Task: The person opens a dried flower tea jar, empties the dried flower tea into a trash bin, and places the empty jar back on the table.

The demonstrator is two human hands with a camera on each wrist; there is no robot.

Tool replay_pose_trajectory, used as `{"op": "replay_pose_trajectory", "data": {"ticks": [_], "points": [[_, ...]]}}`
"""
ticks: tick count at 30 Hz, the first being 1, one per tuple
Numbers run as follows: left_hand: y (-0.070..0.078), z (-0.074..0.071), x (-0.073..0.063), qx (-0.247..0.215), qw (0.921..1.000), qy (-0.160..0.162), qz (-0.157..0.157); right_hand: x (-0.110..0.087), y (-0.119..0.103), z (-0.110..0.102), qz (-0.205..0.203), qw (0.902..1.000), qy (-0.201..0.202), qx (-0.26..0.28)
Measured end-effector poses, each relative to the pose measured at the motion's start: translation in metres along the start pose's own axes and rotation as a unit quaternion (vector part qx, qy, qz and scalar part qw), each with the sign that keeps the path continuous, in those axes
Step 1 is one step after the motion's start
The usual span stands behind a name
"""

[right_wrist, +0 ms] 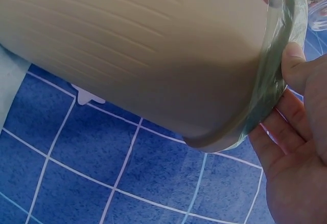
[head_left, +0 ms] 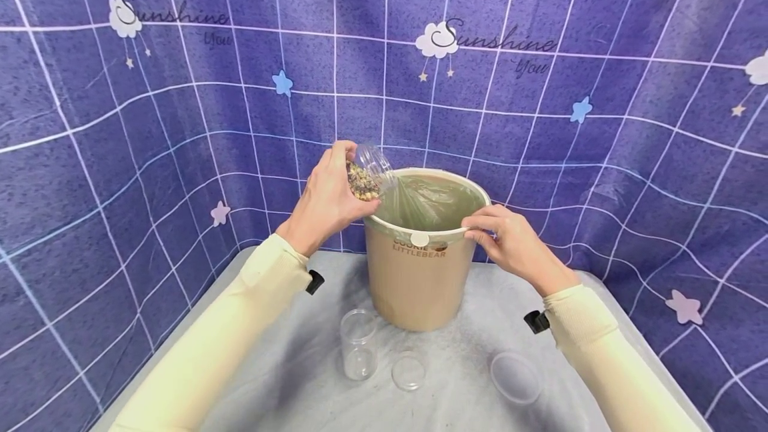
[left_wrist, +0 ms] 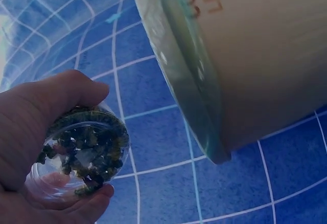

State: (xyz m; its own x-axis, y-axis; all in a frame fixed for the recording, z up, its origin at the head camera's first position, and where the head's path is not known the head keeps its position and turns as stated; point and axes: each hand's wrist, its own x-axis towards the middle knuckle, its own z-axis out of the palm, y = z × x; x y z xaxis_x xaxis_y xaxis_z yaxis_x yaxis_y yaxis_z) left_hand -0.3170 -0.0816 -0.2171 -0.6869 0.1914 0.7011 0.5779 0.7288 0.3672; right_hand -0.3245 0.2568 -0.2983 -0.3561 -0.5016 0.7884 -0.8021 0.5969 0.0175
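Observation:
My left hand (head_left: 329,193) grips a clear plastic jar (head_left: 377,164) at the left rim of a beige trash can (head_left: 420,279). The jar is tilted, its mouth toward the can, and dried flower-like bits (head_left: 362,182) lie inside it. In the left wrist view the jar's base (left_wrist: 87,152) shows dark and yellowish pieces through it. A green bag (head_left: 429,202) lines the can and folds over its rim. My right hand (head_left: 510,242) pinches the can's right rim and the liner, thumb outside in the right wrist view (right_wrist: 294,60).
An uncapped clear jar (head_left: 359,345) stands on the grey-covered table (head_left: 300,392) in front of the can. Beside it lies a round clear lid (head_left: 409,372), and a larger translucent lid (head_left: 516,377) lies to the right. A blue gridded curtain (head_left: 384,65) surrounds the table.

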Motion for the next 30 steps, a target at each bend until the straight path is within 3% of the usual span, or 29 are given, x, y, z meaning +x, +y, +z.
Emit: {"op": "replay_pose_trajectory", "data": {"ticks": [16,25,30], "points": [[-0.012,0.012,0.041,0.035,0.9970,-0.066,0.021,-0.001,0.001,0.001,-0.003,1.0000,0.000,0.001],[-0.023,0.018,0.050,0.058,0.9931,-0.096,0.035,-0.002,0.000,0.002,-0.005,1.0000,-0.003,-0.002],[-0.024,0.021,0.053,0.061,0.9903,-0.110,0.059,-0.002,0.001,0.001,-0.003,1.0000,-0.005,-0.005]]}}
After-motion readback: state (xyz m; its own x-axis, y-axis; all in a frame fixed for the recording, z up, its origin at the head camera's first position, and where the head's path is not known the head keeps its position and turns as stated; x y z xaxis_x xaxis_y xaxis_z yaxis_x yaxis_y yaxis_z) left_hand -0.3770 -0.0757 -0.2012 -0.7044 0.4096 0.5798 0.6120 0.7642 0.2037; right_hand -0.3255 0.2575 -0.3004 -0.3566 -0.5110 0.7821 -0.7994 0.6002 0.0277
